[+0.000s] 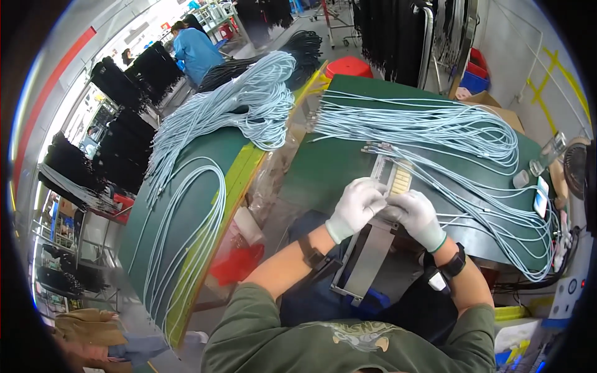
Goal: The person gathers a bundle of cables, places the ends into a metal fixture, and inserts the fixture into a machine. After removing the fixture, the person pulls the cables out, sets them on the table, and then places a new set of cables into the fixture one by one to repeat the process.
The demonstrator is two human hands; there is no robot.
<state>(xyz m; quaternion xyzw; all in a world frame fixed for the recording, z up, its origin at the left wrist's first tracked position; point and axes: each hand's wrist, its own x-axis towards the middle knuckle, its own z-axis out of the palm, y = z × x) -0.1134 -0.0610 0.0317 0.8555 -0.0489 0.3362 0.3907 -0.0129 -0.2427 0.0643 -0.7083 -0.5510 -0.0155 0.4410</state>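
My left hand (pixel 356 210), in a white glove, has its fingers bent into a pinch over the near edge of the green table. Close beside it, my right hand (pixel 418 217), gloved too, is closed with its fingertips turned toward the left hand's. Whatever lies between the fingertips is too small and covered to make out. Just beyond the hands sits a narrow holder with rows of cream-coloured pieces (pixel 401 181). Pale blue cables (pixel 463 177) run past the right hand, their metal-tipped ends beside the holder. Under my hands a grey metal bracket (pixel 368 258) reaches down toward my lap.
A looped bundle of pale blue cables (pixel 429 124) covers the table's far side. More cables are heaped on the left table (pixel 177 146). At the right edge stand a clear bottle (pixel 550 150) and a phone-like device (pixel 541 198). A person in blue (pixel 194 53) is farther back.
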